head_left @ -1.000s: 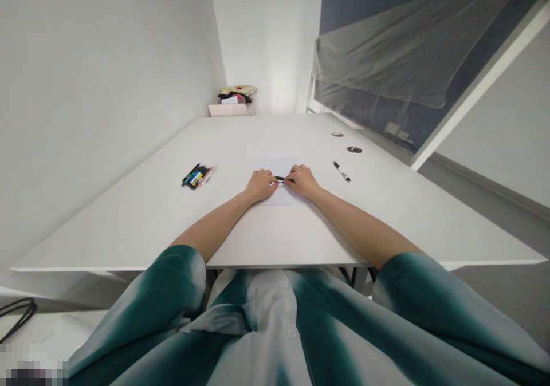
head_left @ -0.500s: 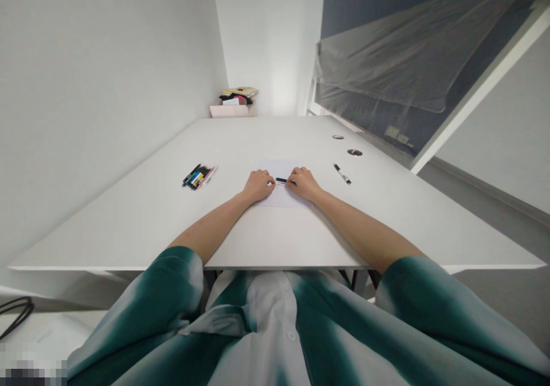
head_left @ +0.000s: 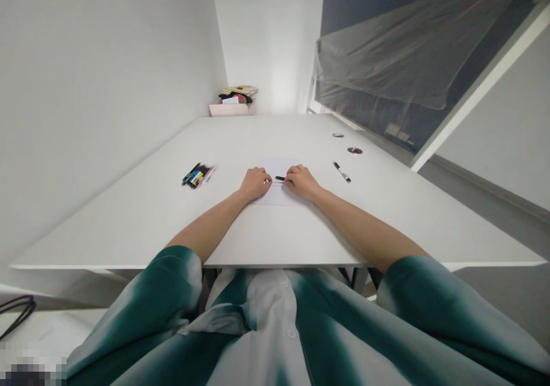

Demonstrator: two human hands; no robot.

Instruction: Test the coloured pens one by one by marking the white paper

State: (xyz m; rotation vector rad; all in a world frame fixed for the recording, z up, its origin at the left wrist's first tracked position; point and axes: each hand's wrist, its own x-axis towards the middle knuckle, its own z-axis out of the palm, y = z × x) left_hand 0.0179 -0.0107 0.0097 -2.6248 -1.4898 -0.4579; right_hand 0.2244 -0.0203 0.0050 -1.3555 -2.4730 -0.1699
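Your right hand (head_left: 301, 181) pinches a dark pen piece (head_left: 280, 178) over the paper (head_left: 277, 197); your left hand (head_left: 256, 183) curls its fingers around a small bit (head_left: 266, 181), mostly hidden. Both look light, stiff, slick: grip mid-length.

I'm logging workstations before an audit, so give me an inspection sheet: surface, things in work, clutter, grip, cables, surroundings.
Surface: white table, two round insets.
Things in work: white sheet, lying flat; dark pen-like piece.
Clutter: pen pile left, single pen right.
Grip: right hand holds the dark pen-like piece; left hand seems to pinch a small unidentifiable piece.
Cables: black cable lower left, off the table.
Surroundings: filled box at far end; plastic-covered panel right.
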